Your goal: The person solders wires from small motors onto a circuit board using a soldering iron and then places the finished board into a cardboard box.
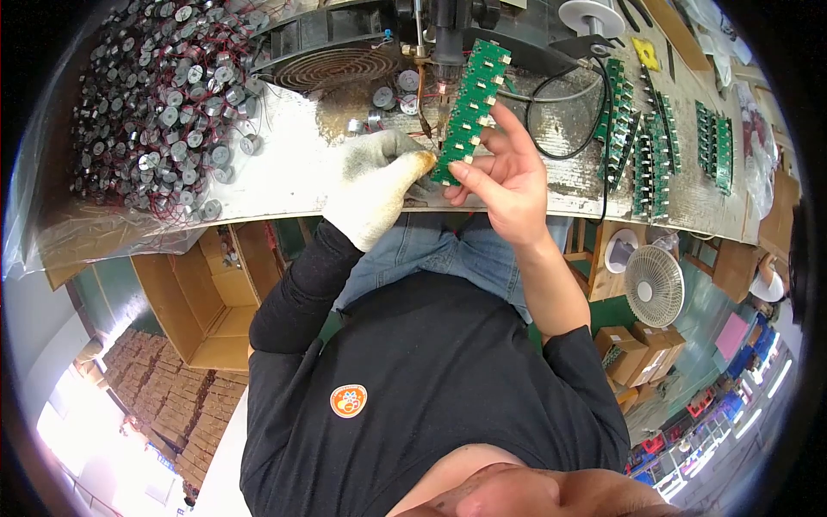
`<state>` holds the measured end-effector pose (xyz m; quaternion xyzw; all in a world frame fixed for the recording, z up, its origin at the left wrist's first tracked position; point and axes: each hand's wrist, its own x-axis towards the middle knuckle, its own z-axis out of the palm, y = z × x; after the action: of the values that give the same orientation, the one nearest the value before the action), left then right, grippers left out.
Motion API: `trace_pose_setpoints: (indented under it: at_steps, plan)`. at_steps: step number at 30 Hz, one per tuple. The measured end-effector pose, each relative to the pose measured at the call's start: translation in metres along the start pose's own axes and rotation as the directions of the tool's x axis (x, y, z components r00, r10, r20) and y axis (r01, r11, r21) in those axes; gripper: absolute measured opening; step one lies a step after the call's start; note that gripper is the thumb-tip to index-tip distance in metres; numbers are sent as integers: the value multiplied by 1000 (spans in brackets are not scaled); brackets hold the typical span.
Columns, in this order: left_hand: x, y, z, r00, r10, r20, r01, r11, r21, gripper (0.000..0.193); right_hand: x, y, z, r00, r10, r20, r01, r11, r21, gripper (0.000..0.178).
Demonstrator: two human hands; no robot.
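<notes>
My right hand [508,181], bare, pinches the lower part of a long green circuit board [474,108] between thumb and fingers. The board is tilted above the near side of the workbench, with a row of white connectors along its right edge. At its lower left edge is my left hand [370,185] in a whitish glove, stained brown at the fingertips. The gloved fingers are closed together; what lies between them is hidden. Just beyond the fingertips, a thin brown pointed tip [424,121] hangs from a metal holder. Several small round metal motors [383,97] lie behind the left hand.
A large heap of round motors with red wires [172,112] covers the bench's left side. More green circuit boards [650,164] lie in stacks at right. A black fan [336,65] and a cable [560,155] occupy the back. An open carton [220,314] stands below left.
</notes>
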<state>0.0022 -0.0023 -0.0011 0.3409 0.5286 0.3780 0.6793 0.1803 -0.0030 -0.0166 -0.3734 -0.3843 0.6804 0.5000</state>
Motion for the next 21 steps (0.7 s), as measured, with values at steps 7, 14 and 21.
trace_pose_setpoints:
  at_steps: [7,14,21]
  plan:
    - [1,4,0,1000,13,-16,-13,1000,18,18,2,-5,2,1000,22,-6,-22,1000,0,73]
    - [-1,6,-1,1000,27,-17,-26,999,42,18,3,-8,5,1000,1,0,-1,1000,8,72]
    - [0,2,0,1000,3,-6,-3,1000,9,17,0,-2,1,1000,6,-6,-6,1000,-1,73]
